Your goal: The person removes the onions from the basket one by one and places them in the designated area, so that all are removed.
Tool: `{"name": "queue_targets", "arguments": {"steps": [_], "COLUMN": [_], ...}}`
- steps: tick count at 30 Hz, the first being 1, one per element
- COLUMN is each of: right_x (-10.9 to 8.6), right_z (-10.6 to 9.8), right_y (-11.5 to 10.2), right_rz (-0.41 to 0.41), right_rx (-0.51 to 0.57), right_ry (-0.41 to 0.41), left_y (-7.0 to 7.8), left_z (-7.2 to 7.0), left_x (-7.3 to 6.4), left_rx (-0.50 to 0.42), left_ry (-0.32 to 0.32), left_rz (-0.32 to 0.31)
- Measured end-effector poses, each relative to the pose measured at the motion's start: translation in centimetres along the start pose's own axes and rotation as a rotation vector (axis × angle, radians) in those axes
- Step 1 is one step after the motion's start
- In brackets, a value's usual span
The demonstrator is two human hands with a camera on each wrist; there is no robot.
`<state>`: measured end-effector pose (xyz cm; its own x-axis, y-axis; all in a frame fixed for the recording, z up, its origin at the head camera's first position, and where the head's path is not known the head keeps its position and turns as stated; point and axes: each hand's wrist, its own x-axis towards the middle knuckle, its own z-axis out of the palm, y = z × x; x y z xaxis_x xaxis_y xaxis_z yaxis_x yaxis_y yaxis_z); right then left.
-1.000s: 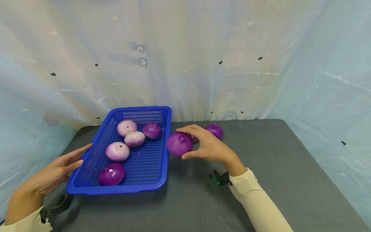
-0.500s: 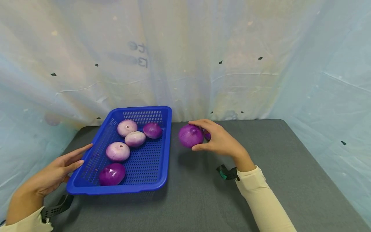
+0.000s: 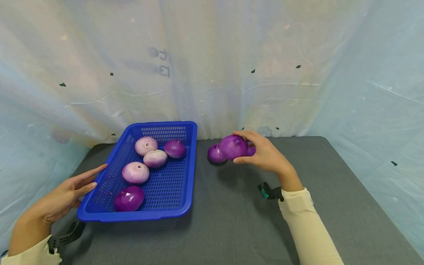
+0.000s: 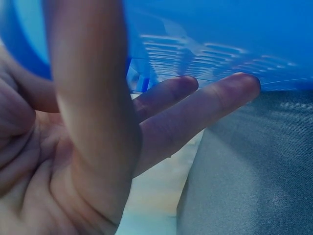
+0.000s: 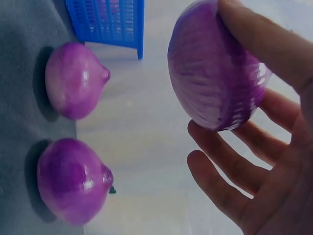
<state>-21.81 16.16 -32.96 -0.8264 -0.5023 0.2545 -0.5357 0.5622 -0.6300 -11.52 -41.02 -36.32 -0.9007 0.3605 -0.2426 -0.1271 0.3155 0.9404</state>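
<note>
A blue plastic basket (image 3: 167, 212) with slotted walls sits on the left, with several red onions inside. My left hand (image 3: 67, 195) rests at its left rim, its fingers mostly straight; in the left wrist view, the fingers (image 4: 215, 98) lie along the basket's underside. My right hand (image 3: 266, 152) holds a purple onion (image 3: 233, 147) between thumb and fingers, raised above the table. Two more onions are on the table by it: one onion (image 3: 216, 154) just left of the held one, the other onion (image 5: 73, 181) mostly hidden behind the right hand in the head view.
The dark grey table (image 3: 225, 228) extends to the right and front. Whitish plastic sheeting (image 3: 212, 73) hangs close behind the table's back edge and along both sides. In the basket, the onions (image 3: 135, 172) lie mostly toward the left and back.
My right hand has carried the onion from beside the basket's right edge to the right and slightly back, uncovering another onion on the table. My left hand and the basket stay put.
</note>
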Motion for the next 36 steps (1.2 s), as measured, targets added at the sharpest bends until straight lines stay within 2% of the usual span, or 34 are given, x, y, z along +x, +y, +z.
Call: {"name": "queue_targets", "arguments": {"steps": [7, 19, 28, 36], "right_x": [-0.3, -1.0, -1.4, -1.8], "right_z": [-0.9, -2.2, -2.8, -3.5], "right_y": [0.5, 1.7, 2.8, 3.4], "right_rz": [0.056, 0.072, 0.124, 0.167], "right_rx": [-0.019, -0.022, -0.051, -0.068], "right_ry": [0.023, 0.062, 0.094, 0.108], "left_y": [0.1, 0.1, 0.4, 0.4], "left_z": [0.2, 0.3, 0.6, 0.5], "left_x": [-0.1, -0.1, 0.1, 0.0], "left_rx": [0.015, 0.042, 0.076, 0.08], "left_ry": [0.021, 0.049, 0.096, 0.086], "left_rz": [-0.012, -0.022, -0.067, -0.046]}}
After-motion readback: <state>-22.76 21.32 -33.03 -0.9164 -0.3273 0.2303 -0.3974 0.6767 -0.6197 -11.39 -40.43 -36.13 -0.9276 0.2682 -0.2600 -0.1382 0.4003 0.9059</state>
